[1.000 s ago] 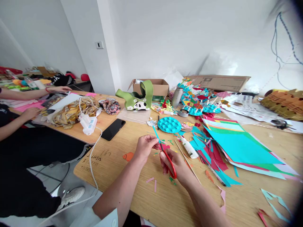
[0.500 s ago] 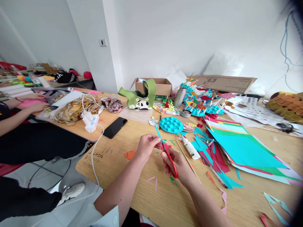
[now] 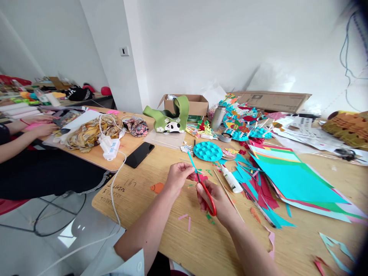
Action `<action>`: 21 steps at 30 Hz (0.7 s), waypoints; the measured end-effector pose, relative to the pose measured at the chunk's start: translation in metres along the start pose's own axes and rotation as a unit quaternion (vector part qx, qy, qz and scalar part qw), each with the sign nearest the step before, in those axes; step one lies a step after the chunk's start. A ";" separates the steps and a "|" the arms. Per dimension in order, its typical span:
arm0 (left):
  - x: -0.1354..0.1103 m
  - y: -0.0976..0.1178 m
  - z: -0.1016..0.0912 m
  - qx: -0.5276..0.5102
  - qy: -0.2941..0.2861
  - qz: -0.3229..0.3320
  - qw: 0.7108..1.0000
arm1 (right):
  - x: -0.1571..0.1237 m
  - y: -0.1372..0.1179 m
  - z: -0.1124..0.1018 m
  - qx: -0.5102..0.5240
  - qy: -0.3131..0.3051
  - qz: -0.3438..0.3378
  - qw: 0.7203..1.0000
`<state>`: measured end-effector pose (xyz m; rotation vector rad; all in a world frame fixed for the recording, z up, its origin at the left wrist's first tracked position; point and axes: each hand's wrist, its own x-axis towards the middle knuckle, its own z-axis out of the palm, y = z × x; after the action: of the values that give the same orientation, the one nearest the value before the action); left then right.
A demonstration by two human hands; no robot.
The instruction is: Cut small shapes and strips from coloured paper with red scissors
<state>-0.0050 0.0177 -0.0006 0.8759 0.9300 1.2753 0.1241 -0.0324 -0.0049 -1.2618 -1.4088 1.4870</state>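
My left hand [image 3: 177, 177] pinches a thin blue paper strip [image 3: 191, 160] that points up and away over the wooden table [image 3: 201, 245]. My right hand [image 3: 217, 200] is closed round the red handles of a pair of scissors [image 3: 207, 194], whose blades meet the strip just beside my left fingertips. Small paper scraps [image 3: 186, 220] lie on the table below both hands. A white glue bottle [image 3: 230, 178] and a thin wooden stick [image 3: 227, 193] lie just right of my hands.
A pile of coloured paper sheets [image 3: 293, 176] covers the right side. A round blue paper disc [image 3: 207, 151], a black phone [image 3: 139, 154], a green panda bag [image 3: 171, 117] and a cardboard box [image 3: 195, 103] lie beyond. Another person's arms [image 3: 25, 134] rest at the left table by a white charger [image 3: 110, 147].
The view has swung a little to the right. The leg and white shoe at the lower left have gone out of sight. My hands have kept their hold on the strip and scissors.
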 end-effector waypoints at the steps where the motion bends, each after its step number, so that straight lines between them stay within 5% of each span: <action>1: 0.000 0.000 0.000 0.000 -0.001 -0.001 1.000 | 0.000 0.000 0.000 0.003 -0.004 -0.001 1.000; 21: 0.000 0.000 0.000 -0.003 -0.001 -0.002 1.000 | 0.002 0.003 -0.001 -0.018 0.016 0.000 1.000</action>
<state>-0.0047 0.0176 -0.0009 0.8695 0.9257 1.2742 0.1249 -0.0307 -0.0083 -1.3020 -1.4209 1.4394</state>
